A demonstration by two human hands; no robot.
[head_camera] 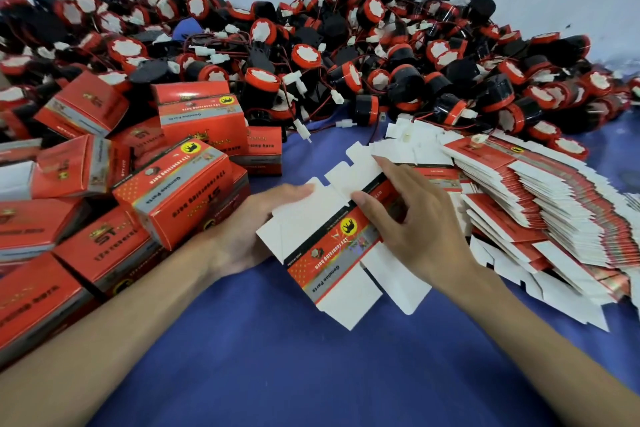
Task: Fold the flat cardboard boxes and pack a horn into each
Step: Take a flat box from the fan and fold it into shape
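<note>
Head view, looking down over both forearms at a blue bench point(277, 364).

In the centre, both hands hold one flat cardboard box point(332, 243), red print up, with its white flaps still spread and unfolded. The left grip point(256, 229) clasps the box's left edge, fingers lying along a white flap. The right grip point(415, 218) closes on the far right edge, thumb pressed on the printed panel and fingers curled over the rim. No horn is in either hand.

At the left, a heap of folded boxes point(180, 191) lies closed; these look finished, though their contents are hidden. At the right, a deep fanned stack of flat boxes point(540, 204) waits. Across the back, a large pile of red and black horns point(346, 55) with trailing wires runs along the wall.

Judging by the stack and the pile, much more is left than done. This box has barely begun being shaped.
</note>
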